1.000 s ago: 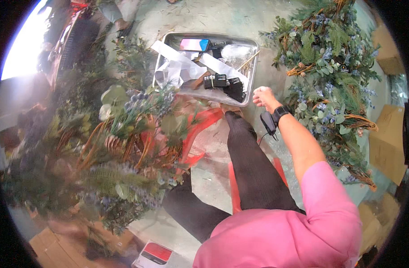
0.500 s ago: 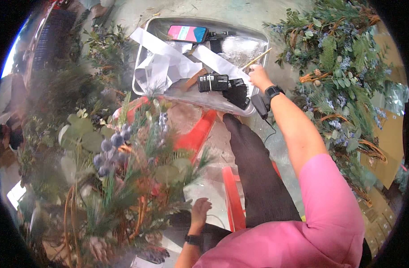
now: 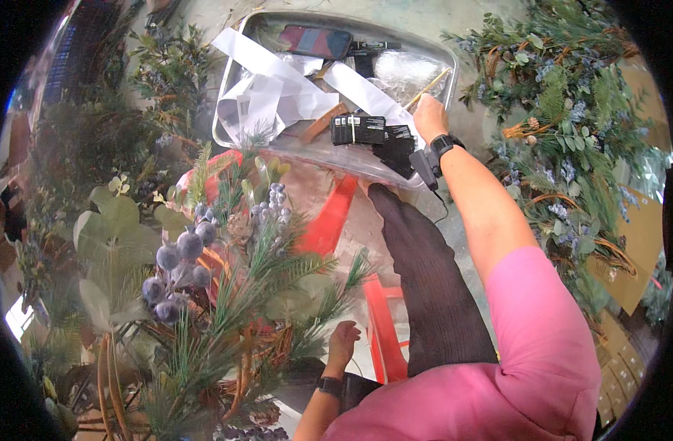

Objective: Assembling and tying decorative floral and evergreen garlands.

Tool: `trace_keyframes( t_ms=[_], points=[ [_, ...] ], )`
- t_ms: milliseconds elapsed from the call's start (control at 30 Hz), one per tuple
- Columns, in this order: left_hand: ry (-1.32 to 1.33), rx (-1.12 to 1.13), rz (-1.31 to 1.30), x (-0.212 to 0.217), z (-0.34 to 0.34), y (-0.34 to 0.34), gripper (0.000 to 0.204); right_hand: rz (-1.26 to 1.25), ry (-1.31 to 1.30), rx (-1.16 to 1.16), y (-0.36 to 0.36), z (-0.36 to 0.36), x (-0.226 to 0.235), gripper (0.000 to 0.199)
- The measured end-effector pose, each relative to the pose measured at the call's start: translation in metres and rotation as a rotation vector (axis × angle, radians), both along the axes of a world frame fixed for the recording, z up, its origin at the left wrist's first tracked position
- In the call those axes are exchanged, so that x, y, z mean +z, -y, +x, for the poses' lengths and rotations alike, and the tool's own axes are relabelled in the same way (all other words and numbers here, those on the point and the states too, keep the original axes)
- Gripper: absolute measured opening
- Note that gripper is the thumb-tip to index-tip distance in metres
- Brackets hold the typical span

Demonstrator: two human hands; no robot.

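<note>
My right hand (image 3: 430, 119) is at the right rim of a clear plastic tray (image 3: 292, 153), its fingers curled closed and partly hidden. A thin yellow stick (image 3: 430, 87) slants beside the fingertips; I cannot make out whether they grip it. Just left of the hand, white paper strips (image 3: 366, 92) and a banded stack of black cards (image 3: 358, 130) lie in the tray, with loose black cards (image 3: 397, 151) alongside. Low in the middle, my left hand (image 3: 342, 344) hangs with loosely bent fingers, open and holding nothing, near a red plastic stool leg (image 3: 384, 331).
A phone (image 3: 316, 42), a black marker (image 3: 377, 45), clear plastic wrap (image 3: 410, 72) and a brown strip (image 3: 323, 123) share the tray. Greenery with blue berries (image 3: 178, 257) crowds the left; more garlands (image 3: 564, 125) lie right. A black corded device (image 3: 424, 170) hangs by my right wrist.
The view has shifted slightly. The phone's bright screen now looks dark. My right hand's fingers have turned further out of sight, and my left hand has moved slightly right in the picture.
</note>
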State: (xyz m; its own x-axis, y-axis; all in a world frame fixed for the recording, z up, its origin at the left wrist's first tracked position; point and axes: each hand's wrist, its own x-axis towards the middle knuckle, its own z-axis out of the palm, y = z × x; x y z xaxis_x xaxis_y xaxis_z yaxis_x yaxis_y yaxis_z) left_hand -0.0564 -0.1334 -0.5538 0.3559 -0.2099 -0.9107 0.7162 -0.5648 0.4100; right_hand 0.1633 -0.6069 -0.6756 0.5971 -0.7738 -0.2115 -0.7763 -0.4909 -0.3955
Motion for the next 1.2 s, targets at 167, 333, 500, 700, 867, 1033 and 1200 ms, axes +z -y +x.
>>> trace_keyframes(
  t_ms=[167,333,500,700,867,1033,1200],
  points=[
    [0.033,0.014,-0.072,0.001,0.007,0.005,0.021,0.074,0.098,-0.057,0.015,-0.015,0.012,0.017],
    [0.015,0.032,-0.048,0.004,0.002,0.007,0.025,0.852,0.601,-0.400,0.001,-0.028,0.056,0.004],
    [0.017,0.029,-0.077,0.000,-0.006,0.011,0.026,0.848,0.280,-0.199,-0.027,-0.060,0.048,0.006],
    [0.066,-0.060,-0.025,0.001,-0.002,0.016,0.023,0.800,0.104,-0.095,-0.052,-0.056,0.035,0.012],
    [0.042,0.004,-0.059,-0.010,-0.009,0.003,0.023,0.686,0.264,-0.028,-0.055,-0.027,0.026,0.016],
    [0.002,-0.047,-0.017,-0.007,-0.003,0.010,0.025,0.372,0.233,0.030,-0.055,-0.018,0.014,0.014],
    [0.070,-0.014,-0.032,-0.007,-0.004,0.007,0.019,0.100,-0.305,0.503,-0.065,-0.033,0.050,0.039]
  ],
)
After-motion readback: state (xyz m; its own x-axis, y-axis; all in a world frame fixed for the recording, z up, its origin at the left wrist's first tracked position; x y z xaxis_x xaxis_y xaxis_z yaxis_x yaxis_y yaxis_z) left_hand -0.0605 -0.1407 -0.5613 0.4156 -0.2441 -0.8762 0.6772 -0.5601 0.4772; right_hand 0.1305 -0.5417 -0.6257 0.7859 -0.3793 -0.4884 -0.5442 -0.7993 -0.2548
